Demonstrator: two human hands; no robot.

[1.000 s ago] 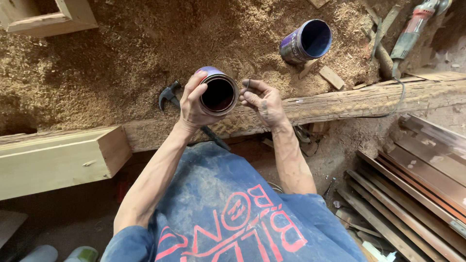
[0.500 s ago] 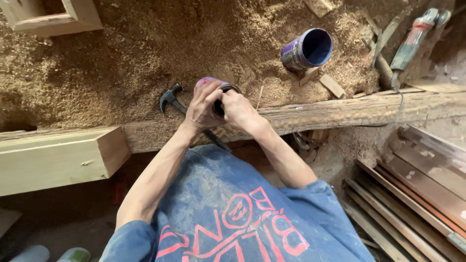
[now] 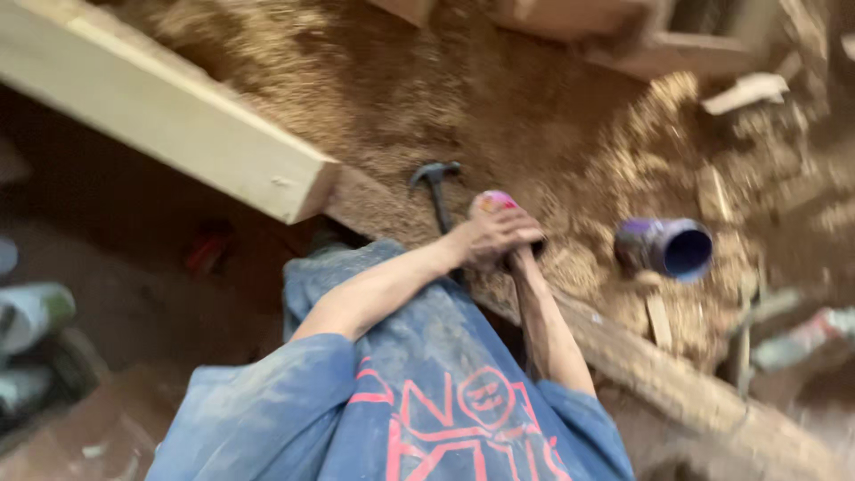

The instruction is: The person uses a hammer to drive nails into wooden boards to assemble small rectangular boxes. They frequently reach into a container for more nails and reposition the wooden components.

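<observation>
While the blurred head view tilts, both hands close over a small can on the sawdust.

In the head view, the left hand [image 3: 488,236] lies over the top of the can [image 3: 499,201], fingers curled and gripping it, so that only a pink and purple edge of the can shows above the knuckles. The right hand [image 3: 525,252] is mostly hidden under the left; it meets the can from below, but whether its fingers are closed cannot be told. The can sits near the middle of the sawdust bed [image 3: 552,116], just above the rough beam [image 3: 677,383] that edges it. A claw hammer [image 3: 436,183] lies just left of the hands. A second purple can [image 3: 668,248] lies on its side, well apart to the right. A pale squared timber [image 3: 169,116] crosses the upper left corner.
</observation>
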